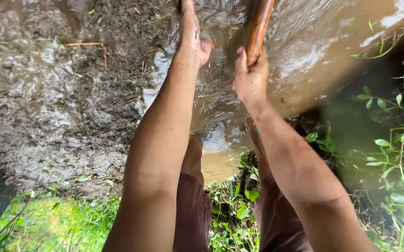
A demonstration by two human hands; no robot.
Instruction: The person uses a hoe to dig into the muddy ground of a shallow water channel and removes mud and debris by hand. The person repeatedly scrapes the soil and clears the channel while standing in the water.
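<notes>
My right hand (250, 77) is closed around a brown wooden handle (259, 29) that rises out of the top of the view. My left hand (192, 35) reaches further up, wet and muddy, its fingers mostly cut off by the top edge; whether it grips the handle is unclear. Both arms stretch over muddy brown water (304, 51). The lower end of the handle and any tool head are hidden. My legs in dark reddish shorts (192, 210) stand below, feet at the water's edge.
Wet grey-brown mud (48, 102) covers the left side. Grass (48, 224) lies at bottom left, and leafy green plants (398, 154) line the right bank. A thin orange stick (83, 44) lies in the mud at upper left.
</notes>
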